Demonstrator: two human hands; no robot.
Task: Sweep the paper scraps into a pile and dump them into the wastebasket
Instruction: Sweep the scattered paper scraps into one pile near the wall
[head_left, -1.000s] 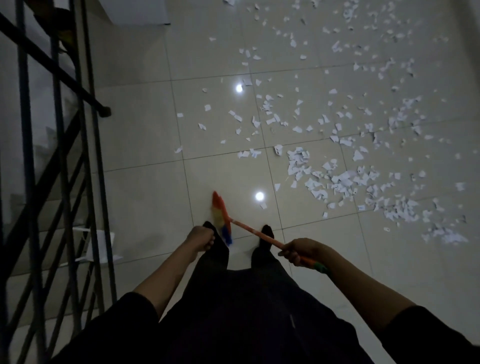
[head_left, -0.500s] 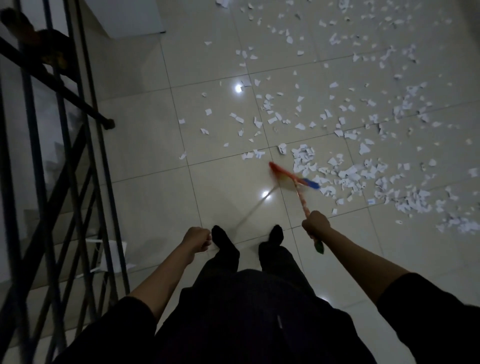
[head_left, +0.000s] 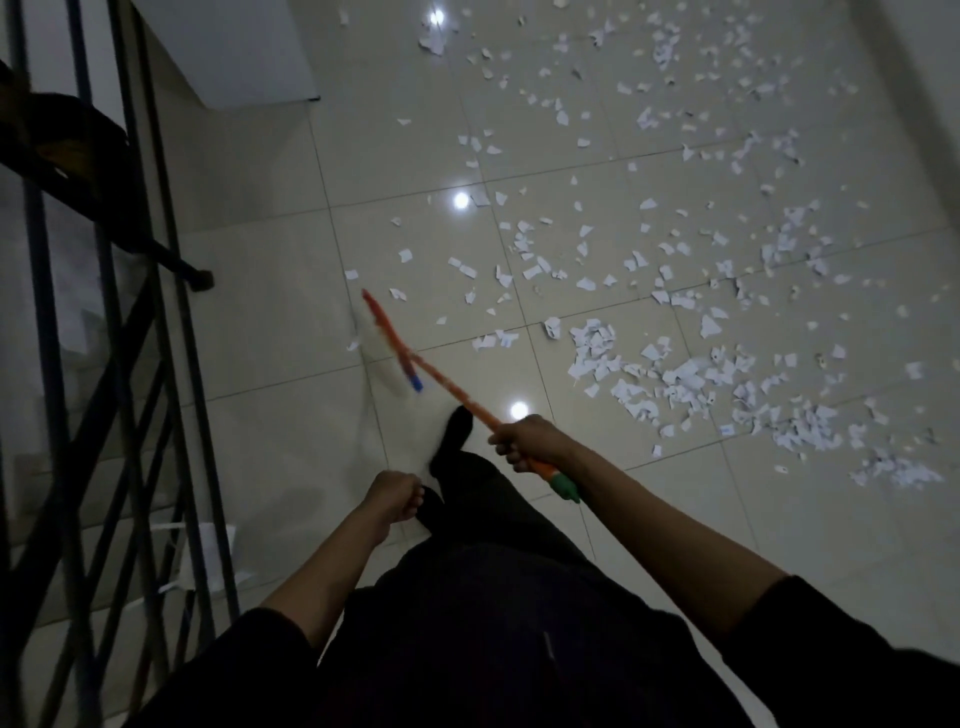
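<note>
While the right hand (head_left: 524, 441) is wrapped around the orange broom handle (head_left: 457, 389) just above its green end cap (head_left: 565, 487), the left hand (head_left: 396, 494) is seen curled into a loose fist with nothing held in it — it hangs in front of the dark trousers (head_left: 467, 623). The broom head (head_left: 392, 343) is blurred, red at its far tip and blue at its near end, and is placed over the pale tiled floor (head_left: 270, 322) left of the scraps. Paper scraps (head_left: 675, 374) are spread across the tiles to the right and ahead — thickest in a ragged band right of the broom, thinner farther off. A few lone pieces lie beside the broom head. One dark foot (head_left: 456, 428) is seen below the handle. A black metal stair railing (head_left: 130, 312) is noted along the left edge. No wastebasket can be made out with certainty.
</note>
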